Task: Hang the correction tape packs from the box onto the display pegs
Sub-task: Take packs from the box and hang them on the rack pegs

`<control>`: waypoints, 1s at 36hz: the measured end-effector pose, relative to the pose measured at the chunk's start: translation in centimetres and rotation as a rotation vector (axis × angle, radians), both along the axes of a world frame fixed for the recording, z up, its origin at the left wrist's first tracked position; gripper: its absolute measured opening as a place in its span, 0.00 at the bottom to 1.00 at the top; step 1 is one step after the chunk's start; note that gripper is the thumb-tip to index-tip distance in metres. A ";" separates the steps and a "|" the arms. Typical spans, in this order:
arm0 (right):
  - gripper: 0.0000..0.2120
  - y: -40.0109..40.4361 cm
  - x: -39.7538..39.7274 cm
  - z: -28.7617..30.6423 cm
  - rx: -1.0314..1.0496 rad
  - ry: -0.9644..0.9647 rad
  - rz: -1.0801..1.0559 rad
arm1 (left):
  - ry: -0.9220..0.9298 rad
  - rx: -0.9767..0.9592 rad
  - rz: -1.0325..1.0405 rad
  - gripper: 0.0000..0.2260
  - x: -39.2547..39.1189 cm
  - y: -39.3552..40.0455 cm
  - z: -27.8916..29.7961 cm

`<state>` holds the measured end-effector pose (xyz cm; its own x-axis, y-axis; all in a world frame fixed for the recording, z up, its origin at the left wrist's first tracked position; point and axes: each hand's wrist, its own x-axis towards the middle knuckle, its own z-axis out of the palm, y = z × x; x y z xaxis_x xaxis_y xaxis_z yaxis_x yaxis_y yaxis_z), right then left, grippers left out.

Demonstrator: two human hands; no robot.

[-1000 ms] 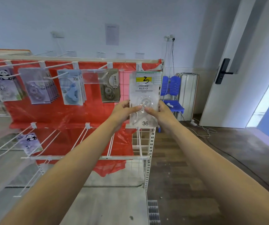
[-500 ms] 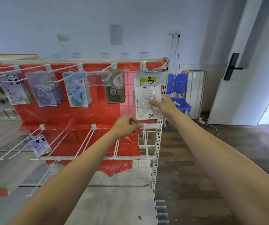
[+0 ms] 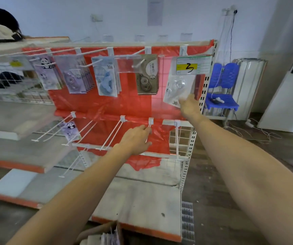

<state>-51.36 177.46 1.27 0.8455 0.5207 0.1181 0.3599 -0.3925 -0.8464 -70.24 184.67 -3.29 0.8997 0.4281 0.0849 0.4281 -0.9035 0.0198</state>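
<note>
**Rack w/ pegs, shelves, floor**

White metal display rack (image 3: 191,138) w/ red plastic sheet (image 3: 133,106) over its back panel. Top row of pegs (image 3: 96,63) carries hanging packs: panda packs (image 3: 47,75), purple packs (image 3: 75,80), blue packs (image 3: 107,80), one brown pack (image 3: 147,75), clear pack marked 36 (image 3: 179,85) at right end under a price tag (image 3: 192,65). Lower row of pegs (image 3: 112,133) mostly bare; one panda pack (image 3: 69,130) at left. Base shelf (image 3: 142,200) is pale w/ orange front edge. Box (image 3: 103,234) w/ packs sits on dark wood floor (image 3: 212,209) below. Blue chair (image 3: 223,89) stands right of rack.
</note>
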 end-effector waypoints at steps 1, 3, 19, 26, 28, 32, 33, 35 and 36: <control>0.17 -0.2 -0.4 -0.9 -0.070 -0.050 0.020 | 0.010 0.006 0.024 0.18 -0.5 -0.1 -0.4; 0.16 -0.7 -1.5 -2.7 -0.217 -0.184 0.072 | 0.007 0.010 0.069 0.18 -1.6 -0.4 -1.1; 0.17 -1.9 -12.5 -11.6 -0.579 -0.496 0.570 | 0.126 -0.151 0.273 0.17 -12.6 0.0 -7.5; 0.17 1.1 -21.7 -16.1 -0.620 -0.424 0.648 | 0.193 -0.244 0.316 0.17 -21.2 2.6 -11.0; 0.17 2.2 -25.1 -17.3 -0.632 -0.391 0.652 | 0.185 -0.282 0.317 0.17 -24.2 3.8 -11.8; 0.16 4.1 -32.1 -19.9 -0.665 -0.308 0.688 | 0.190 -0.364 0.334 0.18 -30.1 6.8 -13.8; 0.16 4.5 -33.8 -20.7 -0.670 -0.286 0.694 | 0.197 -0.387 0.339 0.18 -31.6 7.5 -14.4; 0.17 5.2 -36.8 -22.5 -0.680 -0.244 0.696 | 0.221 -0.415 0.349 0.17 -34.1 8.5 -15.9; 0.16 5.3 -38.2 -23.5 -0.686 -0.220 0.694 | 0.234 -0.427 0.356 0.17 -35.2 8.8 -16.9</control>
<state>-89.54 182.78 -22.22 0.3237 0.9051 -0.2757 0.8163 -0.4145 -0.4023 -105.40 193.48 -20.16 0.6687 0.6590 -0.3443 0.7397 -0.6366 0.2181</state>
